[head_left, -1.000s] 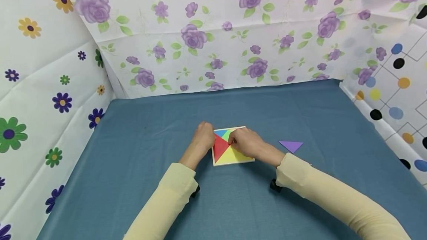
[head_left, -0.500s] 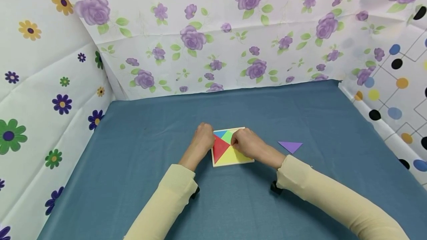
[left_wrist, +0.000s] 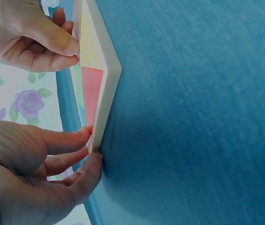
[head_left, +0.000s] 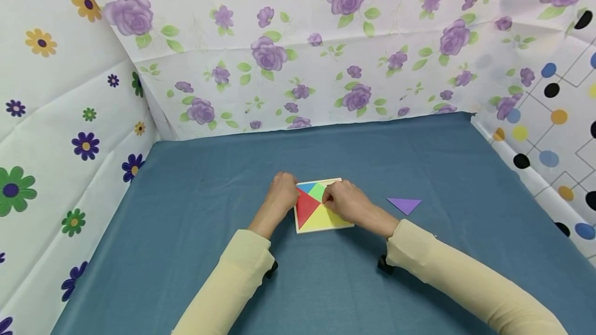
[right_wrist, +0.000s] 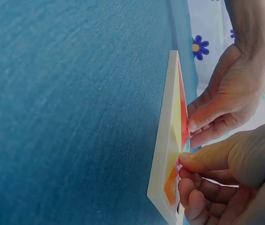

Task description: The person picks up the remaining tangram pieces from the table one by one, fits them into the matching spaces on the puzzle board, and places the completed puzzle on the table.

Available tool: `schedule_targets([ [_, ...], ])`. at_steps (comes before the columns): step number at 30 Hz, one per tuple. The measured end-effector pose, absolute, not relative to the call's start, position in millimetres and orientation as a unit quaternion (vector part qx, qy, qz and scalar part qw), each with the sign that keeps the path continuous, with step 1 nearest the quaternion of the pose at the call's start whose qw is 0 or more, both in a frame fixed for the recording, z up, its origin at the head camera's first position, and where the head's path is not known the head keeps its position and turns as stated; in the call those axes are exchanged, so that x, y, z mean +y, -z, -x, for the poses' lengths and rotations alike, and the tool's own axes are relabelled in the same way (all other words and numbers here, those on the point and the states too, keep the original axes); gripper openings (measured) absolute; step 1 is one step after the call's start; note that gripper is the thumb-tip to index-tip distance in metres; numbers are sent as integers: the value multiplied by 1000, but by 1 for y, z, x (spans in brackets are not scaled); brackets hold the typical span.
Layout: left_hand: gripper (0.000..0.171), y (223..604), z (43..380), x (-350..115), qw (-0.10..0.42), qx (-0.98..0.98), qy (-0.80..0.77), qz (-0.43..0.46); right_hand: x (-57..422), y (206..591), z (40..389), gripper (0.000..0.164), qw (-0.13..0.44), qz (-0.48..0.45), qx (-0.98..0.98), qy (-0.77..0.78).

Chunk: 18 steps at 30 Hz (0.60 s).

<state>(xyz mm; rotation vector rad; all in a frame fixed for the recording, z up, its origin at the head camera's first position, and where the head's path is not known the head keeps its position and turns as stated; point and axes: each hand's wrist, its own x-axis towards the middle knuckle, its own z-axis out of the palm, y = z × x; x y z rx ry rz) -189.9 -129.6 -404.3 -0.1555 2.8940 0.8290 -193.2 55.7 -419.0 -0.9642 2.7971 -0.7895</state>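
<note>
A shallow pale tangram tray (head_left: 325,230) lies on the blue cloth. Red (head_left: 306,208), yellow (head_left: 328,218), green (head_left: 318,191) and blue (head_left: 306,187) pieces lie in it. My left hand (head_left: 282,192) grips the tray's left edge, thumb on the red piece and fingers at the outer side. Over the middle of the tray, my right hand (head_left: 346,200) pinches a small pink tangram piece (right_wrist: 177,165) low against the other pieces; the fingers mostly hide it. An orange piece (right_wrist: 170,186) shows beside it in the right wrist view. To the right lies a purple triangle (head_left: 405,205).
Blue cloth (head_left: 209,185) covers the table. A rose-patterned sheet (head_left: 288,40) hangs at the back, a flower-patterned sheet (head_left: 42,133) on the left and a dotted sheet (head_left: 559,138) on the right.
My right hand has shifted very slightly to the right over the tray. The left hand keeps its grip, and the purple triangle stays where it was on the cloth.
</note>
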Motion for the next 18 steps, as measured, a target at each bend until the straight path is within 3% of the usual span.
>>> schedule_targets([
  [18,31,406,189,-132,50,947,-313,56,58,421,190,18,23,310,908,280],
])
